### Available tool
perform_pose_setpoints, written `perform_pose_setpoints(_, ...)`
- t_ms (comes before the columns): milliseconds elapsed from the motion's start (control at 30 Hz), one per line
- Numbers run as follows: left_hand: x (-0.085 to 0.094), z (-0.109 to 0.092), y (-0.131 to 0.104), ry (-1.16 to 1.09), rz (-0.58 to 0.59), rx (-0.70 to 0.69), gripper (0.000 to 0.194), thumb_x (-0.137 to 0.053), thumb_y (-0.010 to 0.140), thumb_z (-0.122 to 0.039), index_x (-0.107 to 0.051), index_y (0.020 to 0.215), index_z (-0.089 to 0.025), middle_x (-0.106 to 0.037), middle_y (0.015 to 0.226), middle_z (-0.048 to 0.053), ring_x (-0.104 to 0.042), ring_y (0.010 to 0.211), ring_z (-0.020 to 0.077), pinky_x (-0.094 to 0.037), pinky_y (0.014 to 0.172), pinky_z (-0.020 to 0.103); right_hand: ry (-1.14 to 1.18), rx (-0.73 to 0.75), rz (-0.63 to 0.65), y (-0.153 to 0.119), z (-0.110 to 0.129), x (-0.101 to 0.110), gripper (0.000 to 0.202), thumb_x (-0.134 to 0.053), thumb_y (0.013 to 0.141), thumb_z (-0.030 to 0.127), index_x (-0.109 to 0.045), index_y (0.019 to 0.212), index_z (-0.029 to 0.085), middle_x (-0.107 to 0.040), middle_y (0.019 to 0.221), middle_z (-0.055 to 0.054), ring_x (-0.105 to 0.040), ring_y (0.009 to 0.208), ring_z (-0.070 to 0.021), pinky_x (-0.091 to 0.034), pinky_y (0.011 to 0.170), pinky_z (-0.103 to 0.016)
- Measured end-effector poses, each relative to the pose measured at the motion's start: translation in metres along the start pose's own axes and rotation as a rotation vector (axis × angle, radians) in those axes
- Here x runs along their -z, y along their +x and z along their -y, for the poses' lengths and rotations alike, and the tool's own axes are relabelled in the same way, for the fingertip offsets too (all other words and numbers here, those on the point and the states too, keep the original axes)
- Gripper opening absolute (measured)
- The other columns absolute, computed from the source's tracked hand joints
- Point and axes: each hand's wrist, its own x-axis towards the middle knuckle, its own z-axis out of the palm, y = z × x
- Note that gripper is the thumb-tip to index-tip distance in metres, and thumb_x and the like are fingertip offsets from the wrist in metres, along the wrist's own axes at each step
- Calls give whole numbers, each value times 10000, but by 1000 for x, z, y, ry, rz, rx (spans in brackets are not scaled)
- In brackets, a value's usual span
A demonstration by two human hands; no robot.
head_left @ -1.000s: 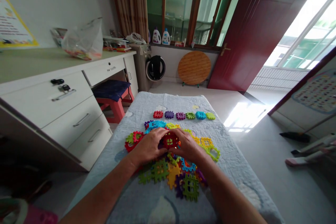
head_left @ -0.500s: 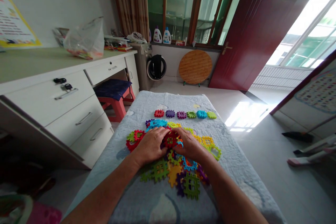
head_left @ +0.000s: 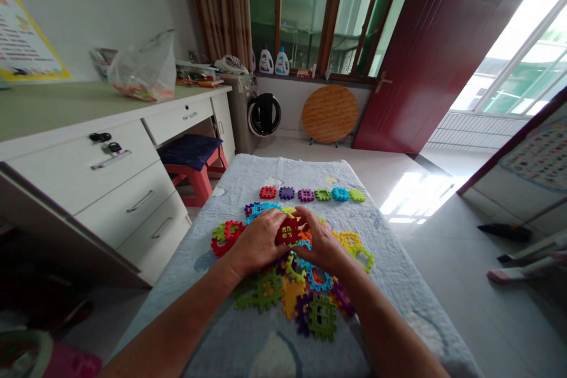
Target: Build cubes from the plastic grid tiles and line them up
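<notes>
A red square interlocking block (head_left: 289,231) with a window pattern is gripped at its left side by my left hand (head_left: 260,240). My right hand (head_left: 324,242) curves around the block's right side, its thumb and fingers apart; whether a fingertip touches the block I cannot tell. Below and around both hands spreads a loose pile of such pieces: a green window piece (head_left: 322,317), a yellow piece (head_left: 292,297), a blue ring piece (head_left: 319,278) and red pieces (head_left: 225,242) to the left. Part of the pile is hidden under my hands.
Beyond the pile, a row of single-coloured blocks, from a red one (head_left: 268,192) to a lime one (head_left: 357,195), lies on the cloth-covered table (head_left: 398,283). At left stand a white desk (head_left: 119,136) and a stool (head_left: 191,151). A round wooden board (head_left: 330,113) leans at the back.
My right hand's fingers have lifted and spread away from the red block, showing more of its face. My left hand stays on it, with its fingers slightly higher.
</notes>
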Motion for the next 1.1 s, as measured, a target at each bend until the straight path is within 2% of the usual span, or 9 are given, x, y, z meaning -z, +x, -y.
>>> perform_pose_setpoints(400,1,4,-6,-120,-26,1,524,-668,723,-413,-526,1167,-175,-581,1143,85,-542,1057,233,-423,944,359,59,-13,-12,0,2,4,603,-661,759,228,-388,1296,227,-634,1084,-77,-618,942,-194,-491,838,-367)
perform_pose_setpoints(633,1,4,-9,-135,-25,14,523,-646,741,-421,-520,1201,-207,-588,1160,78,-538,1076,240,-412,952,381,44,5,-27,0,-1,1,527,-606,759,160,-430,1252,219,-640,1097,-76,-618,979,-199,-483,870,-382)
perform_pose_setpoints(767,-1,6,-9,-108,-47,31,518,-639,744,-470,-536,1179,-208,-596,1138,93,-539,1067,260,-419,924,398,52,9,-56,1,-1,1,483,-604,755,172,-459,1214,214,-629,1094,-76,-609,958,-190,-495,843,-362)
perform_pose_setpoints(1100,-1,4,-9,-64,-15,51,512,-629,749,-470,-538,1168,-191,-600,1119,92,-543,1054,259,-423,918,383,55,7,-45,1,1,0,526,-600,735,150,-443,1233,220,-635,1075,-62,-608,941,-179,-496,837,-355)
